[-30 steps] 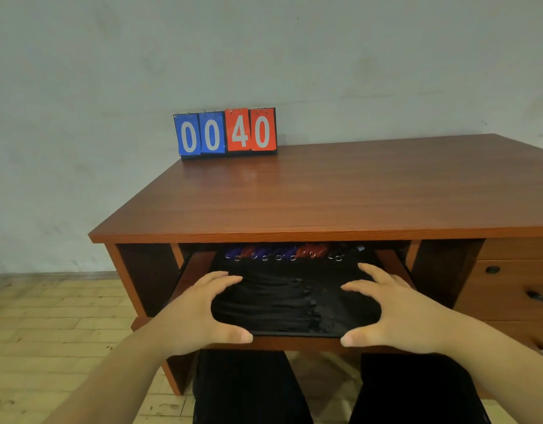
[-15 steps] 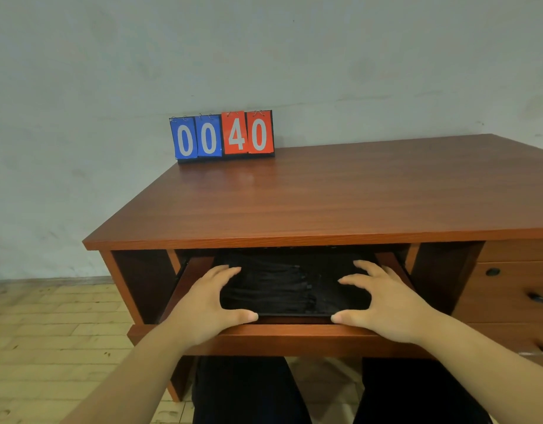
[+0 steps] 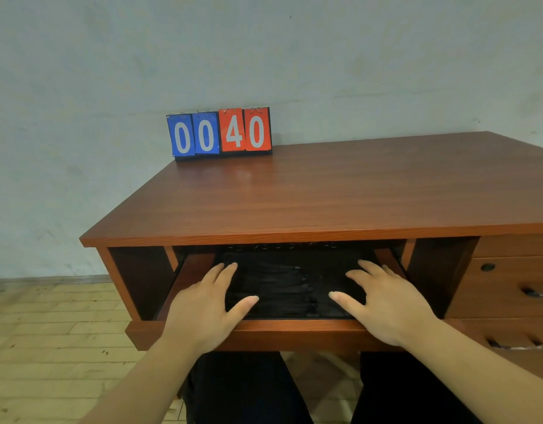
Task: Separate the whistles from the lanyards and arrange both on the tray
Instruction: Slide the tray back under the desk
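Note:
A black tray [image 3: 294, 315] sits on a wooden pull-out shelf [image 3: 294, 328] under the desk top. Black lanyards [image 3: 282, 280] lie across it in dark rows. A row of small metal rings [image 3: 279, 246] shows at the tray's back edge, right under the desk top. The whistles themselves are hidden there. My left hand [image 3: 202, 310] rests flat on the shelf's left side, fingers spread, thumb over the tray. My right hand [image 3: 386, 307] mirrors it on the right side. Neither hand holds anything.
A blue and red flip scoreboard [image 3: 219, 133] reading 0040 stands at the back of the wooden desk top [image 3: 325, 194]. Drawers with handles [image 3: 509, 289] are at the right. My legs in dark trousers [image 3: 248, 390] are below the shelf, over a tiled floor [image 3: 49, 332].
The pull-out shelf with the tray has slid inward under the desk, both hands moving with it. The blue and red whistles seen at the back are now out of sight.

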Demonstrator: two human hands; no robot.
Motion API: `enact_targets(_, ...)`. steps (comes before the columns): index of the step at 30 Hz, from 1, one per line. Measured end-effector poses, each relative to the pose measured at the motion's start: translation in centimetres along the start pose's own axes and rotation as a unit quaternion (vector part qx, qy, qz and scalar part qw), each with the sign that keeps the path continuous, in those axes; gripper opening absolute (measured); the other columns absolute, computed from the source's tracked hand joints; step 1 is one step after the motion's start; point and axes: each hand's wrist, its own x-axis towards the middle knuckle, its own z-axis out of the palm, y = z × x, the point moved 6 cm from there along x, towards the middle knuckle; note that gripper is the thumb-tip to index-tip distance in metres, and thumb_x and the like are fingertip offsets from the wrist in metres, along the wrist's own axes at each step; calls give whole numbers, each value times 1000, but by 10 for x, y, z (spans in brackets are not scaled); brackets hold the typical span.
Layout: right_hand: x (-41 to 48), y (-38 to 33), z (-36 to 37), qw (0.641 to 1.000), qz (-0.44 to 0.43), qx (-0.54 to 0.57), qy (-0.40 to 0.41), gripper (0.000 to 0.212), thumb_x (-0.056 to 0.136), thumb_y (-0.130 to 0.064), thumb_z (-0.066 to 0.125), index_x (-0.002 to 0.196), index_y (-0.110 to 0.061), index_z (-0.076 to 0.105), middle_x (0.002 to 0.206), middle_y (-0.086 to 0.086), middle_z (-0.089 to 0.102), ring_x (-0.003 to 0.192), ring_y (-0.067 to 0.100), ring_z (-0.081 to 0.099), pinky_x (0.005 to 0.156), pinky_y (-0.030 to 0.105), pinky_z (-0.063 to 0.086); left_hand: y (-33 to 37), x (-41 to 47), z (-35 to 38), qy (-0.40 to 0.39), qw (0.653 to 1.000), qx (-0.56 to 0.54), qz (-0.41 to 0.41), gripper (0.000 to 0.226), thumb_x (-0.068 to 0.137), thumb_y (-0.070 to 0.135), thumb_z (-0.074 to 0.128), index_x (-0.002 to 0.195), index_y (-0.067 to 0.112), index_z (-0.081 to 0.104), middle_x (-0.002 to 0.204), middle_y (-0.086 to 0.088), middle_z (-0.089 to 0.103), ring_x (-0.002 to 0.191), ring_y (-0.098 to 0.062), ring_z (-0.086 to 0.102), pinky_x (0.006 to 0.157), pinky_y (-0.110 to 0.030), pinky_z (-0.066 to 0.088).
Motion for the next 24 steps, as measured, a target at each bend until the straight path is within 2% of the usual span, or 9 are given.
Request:
enact_targets(5, 3, -1, -1, 1000, 2, 5, 5, 93, 80, -94, 19, 152, -39, 40, 167, -9, 28, 152, 31, 31, 119, 43, 36, 2, 4, 0, -22, 1000, 11, -18, 104, 76, 94, 4, 161, 36, 22, 167, 8, 29, 117, -12, 65, 85, -26, 54)
enact_targets(7, 5, -3, -5, 1000, -2, -5, 14, 93, 80, -93, 18, 152, -39, 40, 167, -7, 28, 152, 32, 32, 119, 45, 37, 2, 8, -2, -27, 999, 22, -26, 101, 78, 93, 10, 160, 36, 22, 166, 7, 31, 121, -14, 64, 85, -27, 55)
enact_targets(9, 3, -9, -13, 998, -21, -41, 37, 90, 82, -90, 20, 153, -37, 40, 166, -5, 31, 153, 29, 30, 120, 46, 34, 6, 11, -6, -22, 998, 49, -27, 102, 79, 94, 14, 161, 34, 21, 166, 5, 33, 130, -18, 58, 93, -30, 54)
enact_targets(12, -2, -22, -34, 992, -69, -64, 89, 85, 87, -85, 29, 154, -34, 41, 165, -3, 33, 155, 24, 25, 121, 44, 29, 19, 14, -22, 6, 997, 75, -1, 103, 79, 94, 14, 161, 33, 21, 166, 3, 33, 147, -19, 41, 112, -38, 43)
enact_targets(16, 6, -44, -73, 977, -126, -70, 156, 80, 89, -80, 36, 150, -30, 47, 162, 0, 39, 152, 25, 32, 118, 45, 35, 35, 33, -60, 65, 995, 70, 41, 98, 83, 90, 20, 159, 29, 30, 162, 1, 40, 147, -20, 41, 113, -42, 43)
enact_targets(19, 32, -57, -104, 975, -136, -57, 168, 81, 88, -81, 37, 153, -33, 40, 166, -2, 32, 154, 23, 27, 122, 44, 31, 41, 66, -81, 77, 993, 70, 52, 94, 85, 86, 27, 160, 30, 26, 165, 0, 34, 149, -22, 36, 115, -44, 39)
enact_targets(24, 107, -58, -135, 985, -112, -38, 124, 83, 87, -81, 39, 157, -37, 28, 171, -2, 17, 156, 25, 18, 124, 48, 25, 34, 150, -91, 44, 996, 71, 42, 94, 85, 88, 29, 161, 35, 15, 170, 2, 20, 155, -22, 25, 122, -48, 31)
